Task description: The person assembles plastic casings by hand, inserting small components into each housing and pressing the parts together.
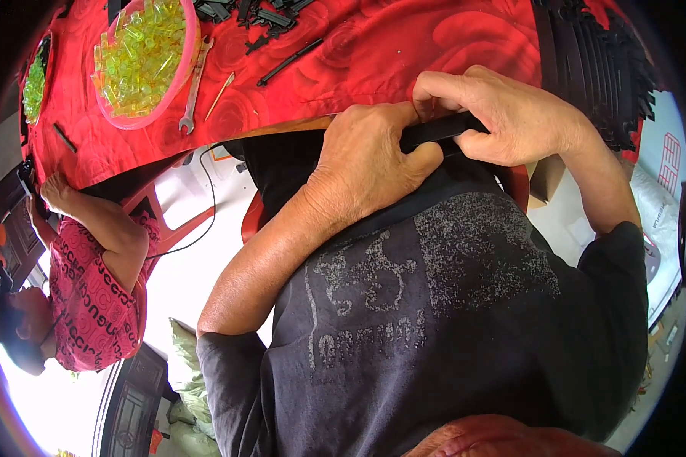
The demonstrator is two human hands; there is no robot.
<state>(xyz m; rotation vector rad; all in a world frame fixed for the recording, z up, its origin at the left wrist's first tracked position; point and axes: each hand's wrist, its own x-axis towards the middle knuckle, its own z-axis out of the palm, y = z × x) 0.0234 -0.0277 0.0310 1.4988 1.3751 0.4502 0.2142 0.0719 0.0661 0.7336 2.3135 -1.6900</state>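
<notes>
Both my hands are at the table's near edge, in front of my dark shirt. Between them lies a flat black strip-shaped piece (443, 131), its exact kind unclear. My left hand (373, 158) is closed on its left end, the thumb along the near side. My right hand (503, 114) grips the right end, thumb and fingers bent around it. The fingers hide much of the piece. Beyond my left hand, a thin black rod (290, 62) and a small wooden stick (219, 96) lie on the red cloth.
A pink-rimmed basin (193, 61) of yellow-green clear plastic pieces stands left on the red-covered table (404, 46), beside a wrench (197, 85). Loose black parts (270, 17) lie at the back; black strips (594, 68) are stacked right. Another person (99, 282) sits at left.
</notes>
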